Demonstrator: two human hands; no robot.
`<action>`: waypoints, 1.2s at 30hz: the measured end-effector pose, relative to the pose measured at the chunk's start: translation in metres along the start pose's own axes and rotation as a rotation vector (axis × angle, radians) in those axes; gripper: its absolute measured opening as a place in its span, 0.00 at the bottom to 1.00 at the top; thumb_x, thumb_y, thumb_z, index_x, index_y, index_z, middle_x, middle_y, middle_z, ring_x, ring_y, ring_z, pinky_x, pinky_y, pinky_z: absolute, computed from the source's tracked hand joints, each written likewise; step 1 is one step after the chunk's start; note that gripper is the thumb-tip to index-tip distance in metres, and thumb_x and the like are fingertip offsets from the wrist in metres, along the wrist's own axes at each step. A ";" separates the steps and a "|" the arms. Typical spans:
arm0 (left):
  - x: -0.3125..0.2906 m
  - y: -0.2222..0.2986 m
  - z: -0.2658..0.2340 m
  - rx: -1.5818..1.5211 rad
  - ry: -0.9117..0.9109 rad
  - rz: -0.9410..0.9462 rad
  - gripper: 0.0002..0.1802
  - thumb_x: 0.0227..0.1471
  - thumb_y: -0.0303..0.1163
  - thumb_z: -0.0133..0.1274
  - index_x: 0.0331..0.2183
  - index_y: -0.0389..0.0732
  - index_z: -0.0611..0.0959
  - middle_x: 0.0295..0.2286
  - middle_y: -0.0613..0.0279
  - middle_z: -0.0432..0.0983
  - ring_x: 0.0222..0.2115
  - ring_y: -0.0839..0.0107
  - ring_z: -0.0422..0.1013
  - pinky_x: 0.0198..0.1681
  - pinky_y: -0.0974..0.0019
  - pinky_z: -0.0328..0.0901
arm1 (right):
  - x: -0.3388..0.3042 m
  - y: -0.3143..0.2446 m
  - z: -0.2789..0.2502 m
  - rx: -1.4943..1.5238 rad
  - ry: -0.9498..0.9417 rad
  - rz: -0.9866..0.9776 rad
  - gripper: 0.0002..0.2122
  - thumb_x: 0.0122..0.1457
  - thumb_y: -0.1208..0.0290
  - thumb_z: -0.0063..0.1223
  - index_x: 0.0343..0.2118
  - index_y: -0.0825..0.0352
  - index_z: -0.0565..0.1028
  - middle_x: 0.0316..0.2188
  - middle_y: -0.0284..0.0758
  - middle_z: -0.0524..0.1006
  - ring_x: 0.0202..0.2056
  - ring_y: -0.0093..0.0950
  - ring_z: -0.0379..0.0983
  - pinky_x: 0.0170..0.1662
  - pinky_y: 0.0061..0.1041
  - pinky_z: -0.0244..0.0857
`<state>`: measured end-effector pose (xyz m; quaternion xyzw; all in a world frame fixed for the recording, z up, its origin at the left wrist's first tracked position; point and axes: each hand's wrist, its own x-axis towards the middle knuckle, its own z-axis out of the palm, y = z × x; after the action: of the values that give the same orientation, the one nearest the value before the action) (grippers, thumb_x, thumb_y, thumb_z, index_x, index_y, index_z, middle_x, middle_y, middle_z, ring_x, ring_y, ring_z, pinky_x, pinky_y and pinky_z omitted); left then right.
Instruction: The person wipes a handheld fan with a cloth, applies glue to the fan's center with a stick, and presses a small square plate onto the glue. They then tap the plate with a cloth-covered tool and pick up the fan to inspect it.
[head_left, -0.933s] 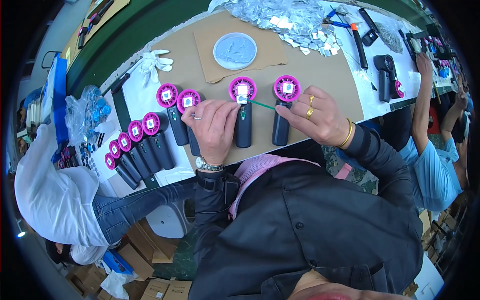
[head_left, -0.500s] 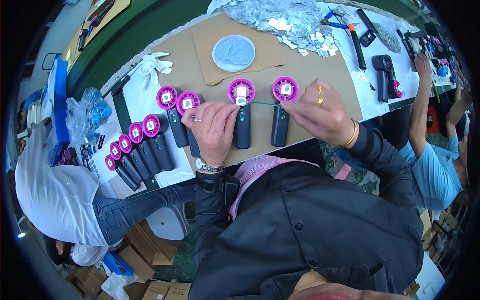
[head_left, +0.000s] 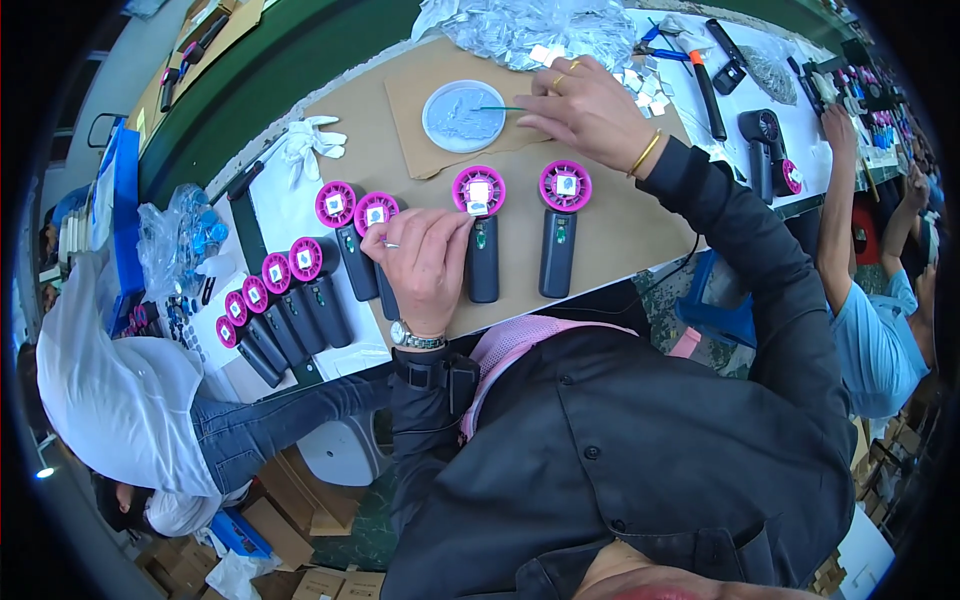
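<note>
Between the thumb and fingers of my left hand [head_left: 425, 262] is a small white square piece [head_left: 477, 208], held at the lower rim of a handheld fan [head_left: 484, 262] with a pink ring and dark handle. My right hand [head_left: 580, 112] pinches a thin green stick [head_left: 503, 108]. Its tip is in the grey paste of a round white dish [head_left: 430, 118]. To the right lies another such fan [head_left: 557, 255], a white square with a grey dab at its hub. Left of my left hand, two more fans [head_left: 352, 265] lie side by side, one partly hidden by that hand.
A row of several similar fans [head_left: 325, 312] continues leftward. A white glove [head_left: 302, 150] lies beyond them. Loose square pieces [head_left: 645, 92] and clear bags [head_left: 540, 30] are piled at the back. An orange-and-black tool [head_left: 708, 95] lies right. People work on both sides.
My right hand has moved up and away from the right fan with the green stick, to the paste dish. My left hand has stayed about where it was with the white square.
</note>
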<state>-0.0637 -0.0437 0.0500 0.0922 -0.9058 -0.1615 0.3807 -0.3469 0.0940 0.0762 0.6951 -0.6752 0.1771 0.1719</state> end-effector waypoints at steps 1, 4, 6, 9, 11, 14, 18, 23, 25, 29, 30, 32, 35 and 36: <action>0.000 -0.001 -0.001 0.009 0.004 -0.003 0.14 0.48 0.25 0.72 0.38 0.46 0.88 0.37 0.68 0.82 0.41 0.66 0.77 0.54 0.54 0.55 | 0.002 -0.007 -0.008 0.057 0.059 0.028 0.11 0.59 0.69 0.70 0.45 0.62 0.86 0.35 0.33 0.77 0.40 0.35 0.74 0.48 0.35 0.66; 0.002 -0.002 -0.001 0.009 0.001 -0.012 0.13 0.49 0.26 0.72 0.38 0.46 0.88 0.36 0.67 0.82 0.41 0.66 0.77 0.54 0.54 0.55 | 0.004 -0.041 -0.027 0.177 0.178 0.084 0.11 0.58 0.67 0.71 0.43 0.62 0.85 0.37 0.33 0.77 0.42 0.35 0.74 0.51 0.36 0.65; 0.004 -0.003 -0.001 -0.001 -0.005 -0.012 0.12 0.49 0.26 0.72 0.38 0.46 0.88 0.36 0.67 0.82 0.41 0.66 0.77 0.54 0.54 0.55 | 0.004 -0.070 -0.033 0.273 0.182 0.075 0.12 0.57 0.66 0.71 0.42 0.61 0.83 0.38 0.33 0.77 0.42 0.36 0.74 0.52 0.37 0.65; 0.006 -0.003 0.002 -0.009 0.007 -0.011 0.11 0.50 0.27 0.71 0.38 0.46 0.88 0.37 0.67 0.82 0.41 0.65 0.77 0.54 0.54 0.56 | 0.007 -0.093 -0.029 0.327 0.149 0.093 0.12 0.57 0.67 0.71 0.41 0.60 0.81 0.39 0.32 0.77 0.43 0.36 0.74 0.54 0.37 0.65; 0.008 -0.002 0.003 -0.019 0.011 -0.012 0.11 0.50 0.27 0.71 0.38 0.46 0.88 0.37 0.66 0.82 0.41 0.65 0.77 0.54 0.54 0.56 | 0.007 -0.103 -0.022 0.349 0.087 0.123 0.12 0.57 0.68 0.70 0.41 0.60 0.79 0.40 0.32 0.77 0.45 0.37 0.74 0.56 0.38 0.64; 0.008 -0.003 0.005 -0.026 0.025 -0.019 0.11 0.50 0.27 0.71 0.37 0.45 0.87 0.36 0.65 0.82 0.41 0.64 0.77 0.55 0.54 0.56 | 0.007 -0.102 -0.018 0.299 0.061 0.131 0.12 0.57 0.70 0.69 0.43 0.61 0.79 0.41 0.32 0.77 0.47 0.36 0.74 0.57 0.39 0.64; 0.006 -0.004 0.006 -0.049 0.034 -0.046 0.20 0.50 0.29 0.72 0.46 0.44 0.87 0.41 0.63 0.82 0.46 0.62 0.76 0.57 0.53 0.55 | 0.011 -0.103 -0.014 0.245 0.085 0.114 0.12 0.57 0.71 0.68 0.43 0.62 0.79 0.41 0.33 0.77 0.49 0.36 0.75 0.59 0.39 0.64; 0.006 0.000 0.006 -0.081 -0.053 -0.145 0.37 0.50 0.33 0.72 0.61 0.42 0.79 0.49 0.61 0.81 0.55 0.61 0.72 0.61 0.51 0.52 | 0.011 -0.105 -0.014 0.170 0.080 0.059 0.10 0.57 0.70 0.68 0.41 0.63 0.81 0.41 0.33 0.77 0.51 0.36 0.75 0.60 0.40 0.64; 0.004 -0.002 0.008 -0.074 -0.098 -0.149 0.44 0.49 0.34 0.72 0.66 0.42 0.74 0.53 0.61 0.80 0.59 0.61 0.70 0.62 0.51 0.51 | 0.012 -0.106 -0.014 0.150 0.062 0.060 0.10 0.57 0.70 0.68 0.40 0.63 0.81 0.42 0.33 0.77 0.51 0.36 0.75 0.60 0.41 0.64; 0.005 0.002 0.009 -0.076 -0.077 -0.144 0.46 0.50 0.35 0.72 0.67 0.41 0.71 0.53 0.62 0.81 0.59 0.62 0.69 0.62 0.50 0.51 | 0.014 -0.108 -0.014 0.092 0.023 0.063 0.09 0.57 0.68 0.69 0.39 0.63 0.82 0.43 0.34 0.77 0.51 0.36 0.74 0.61 0.41 0.64; 0.005 0.002 0.009 -0.079 -0.078 -0.145 0.46 0.50 0.35 0.72 0.67 0.41 0.71 0.53 0.62 0.81 0.59 0.62 0.69 0.62 0.50 0.51 | 0.014 -0.108 -0.014 0.074 0.014 0.063 0.10 0.57 0.67 0.68 0.39 0.63 0.82 0.43 0.34 0.77 0.51 0.36 0.74 0.61 0.42 0.64; 0.004 0.001 0.009 -0.106 -0.085 -0.161 0.48 0.50 0.34 0.72 0.69 0.41 0.69 0.53 0.63 0.81 0.58 0.62 0.69 0.62 0.50 0.50 | 0.017 -0.109 -0.013 0.055 0.003 0.065 0.10 0.58 0.67 0.68 0.39 0.63 0.82 0.43 0.34 0.77 0.51 0.36 0.74 0.61 0.42 0.63; 0.003 0.001 0.009 -0.126 -0.092 -0.169 0.50 0.50 0.34 0.72 0.70 0.41 0.67 0.53 0.65 0.82 0.58 0.63 0.70 0.61 0.50 0.50 | 0.023 -0.112 -0.014 -0.042 -0.045 0.078 0.10 0.58 0.64 0.68 0.38 0.63 0.82 0.42 0.34 0.77 0.50 0.36 0.74 0.62 0.42 0.62; 0.003 0.001 0.008 -0.128 -0.094 -0.170 0.50 0.50 0.34 0.72 0.70 0.41 0.66 0.53 0.66 0.82 0.58 0.63 0.70 0.61 0.50 0.49 | 0.024 -0.113 -0.014 -0.042 -0.048 0.081 0.10 0.58 0.64 0.68 0.38 0.63 0.82 0.42 0.34 0.77 0.50 0.36 0.74 0.62 0.42 0.62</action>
<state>-0.0722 -0.0417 0.0472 0.1364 -0.8993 -0.2548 0.3281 -0.2337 0.0826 0.0998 0.6673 -0.7105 0.1529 0.1629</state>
